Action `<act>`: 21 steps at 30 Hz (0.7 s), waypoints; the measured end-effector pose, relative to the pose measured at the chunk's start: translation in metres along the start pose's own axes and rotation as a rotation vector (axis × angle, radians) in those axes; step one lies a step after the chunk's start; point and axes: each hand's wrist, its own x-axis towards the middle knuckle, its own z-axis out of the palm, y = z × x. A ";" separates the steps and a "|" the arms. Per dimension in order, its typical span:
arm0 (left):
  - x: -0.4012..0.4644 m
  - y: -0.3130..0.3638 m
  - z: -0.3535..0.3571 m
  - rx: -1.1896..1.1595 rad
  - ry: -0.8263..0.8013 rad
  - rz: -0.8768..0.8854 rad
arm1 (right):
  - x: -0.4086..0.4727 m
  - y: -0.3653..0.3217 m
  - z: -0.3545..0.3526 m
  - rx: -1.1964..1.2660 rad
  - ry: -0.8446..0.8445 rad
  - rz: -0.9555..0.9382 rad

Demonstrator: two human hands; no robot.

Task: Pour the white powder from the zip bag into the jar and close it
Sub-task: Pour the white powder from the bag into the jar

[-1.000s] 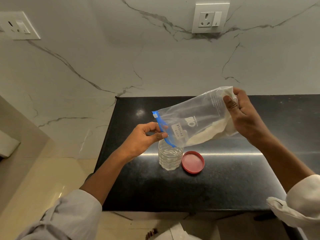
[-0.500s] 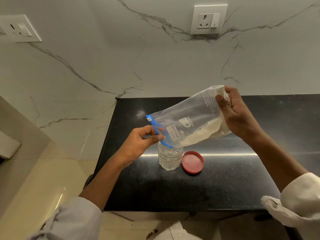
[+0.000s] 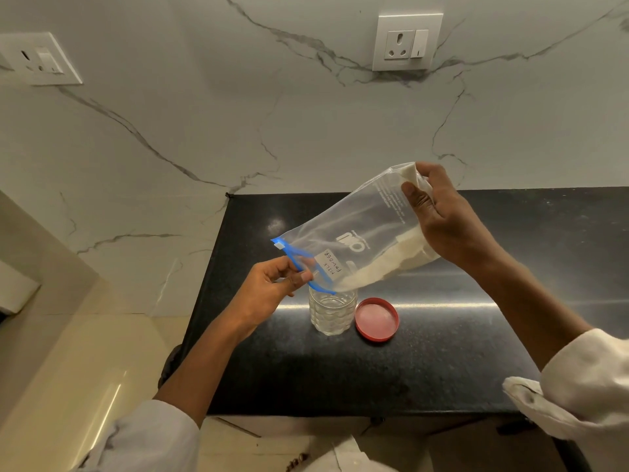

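Observation:
A clear zip bag (image 3: pixel 354 229) with a blue zip strip and a "milk powder" label hangs tilted over a clear ribbed jar (image 3: pixel 332 313), its mouth low at the jar's opening. White powder (image 3: pixel 381 267) lies along the bag's lower side, reaching toward the mouth. My left hand (image 3: pixel 272 287) pinches the blue zip edge just above the jar. My right hand (image 3: pixel 442 219) grips the bag's raised bottom end. The red lid (image 3: pixel 376 319) lies open side up on the black counter (image 3: pixel 442 352), right beside the jar.
The counter's left edge drops to a beige floor (image 3: pixel 68 386). A marble wall behind carries a socket (image 3: pixel 406 42) above the counter and another switch plate (image 3: pixel 37 59) at far left. White cloth (image 3: pixel 531 400) hangs at my right sleeve.
My right hand has lifted the bag's bottom end higher, so the bag tilts more steeply. The powder has slid down toward the mouth over the jar.

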 end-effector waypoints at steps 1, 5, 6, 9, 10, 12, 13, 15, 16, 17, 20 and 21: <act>-0.001 0.000 0.000 -0.006 0.004 0.004 | 0.002 -0.001 0.000 0.002 -0.008 -0.001; -0.003 -0.002 -0.002 -0.025 0.013 0.000 | 0.009 -0.003 0.004 -0.032 -0.031 0.001; -0.004 -0.003 -0.002 -0.027 0.011 -0.001 | 0.010 -0.002 0.005 -0.038 -0.038 0.003; -0.004 -0.004 -0.004 -0.029 0.004 -0.002 | 0.012 -0.001 0.006 -0.047 -0.055 0.008; -0.004 -0.004 -0.004 -0.029 0.000 -0.001 | 0.012 0.000 0.006 -0.052 -0.057 0.010; -0.004 -0.005 -0.003 -0.034 -0.005 -0.002 | 0.013 -0.001 0.006 -0.072 -0.060 0.008; -0.004 -0.005 -0.003 -0.041 -0.007 -0.005 | 0.014 -0.001 0.005 -0.084 -0.060 0.002; -0.004 -0.005 -0.002 -0.057 -0.009 -0.010 | 0.015 -0.004 0.004 -0.109 -0.055 -0.018; -0.003 -0.005 -0.001 -0.064 -0.010 -0.015 | 0.016 -0.005 0.004 -0.129 -0.050 -0.033; -0.002 -0.006 0.000 -0.066 -0.010 -0.022 | 0.017 -0.006 0.004 -0.152 -0.045 -0.048; -0.001 -0.010 0.002 -0.057 -0.012 -0.052 | 0.019 -0.011 0.006 -0.209 -0.056 -0.065; -0.001 -0.011 0.002 -0.054 -0.013 -0.058 | 0.019 -0.012 0.006 -0.218 -0.060 -0.067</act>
